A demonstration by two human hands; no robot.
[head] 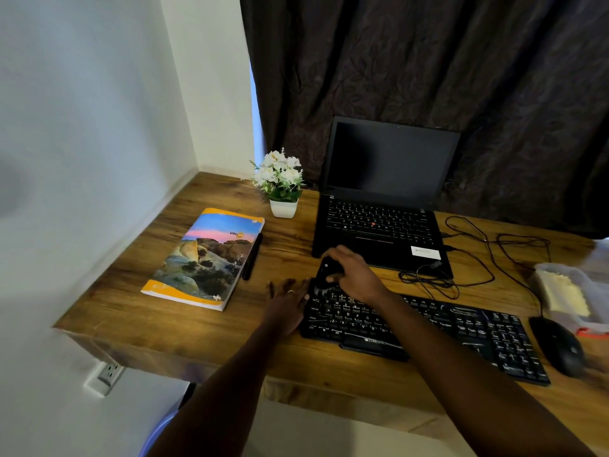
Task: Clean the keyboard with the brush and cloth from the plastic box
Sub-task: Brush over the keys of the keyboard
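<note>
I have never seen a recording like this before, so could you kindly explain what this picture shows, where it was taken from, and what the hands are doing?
There is no machine here: a person wears a wide-angle camera on the head, so the single picture looks forward and down at their own arms. The right hand grips a small black brush at the far left corner of the black keyboard. The left hand lies flat at the keyboard's left end, seemingly steadying it. On the wooden desk also lie an open laptop, a notebook with a pen beside it, a small pot of white flowers, a mouse, loose cables and, at the right edge, a clear plastic box holding something pale, perhaps the cloth.
</note>
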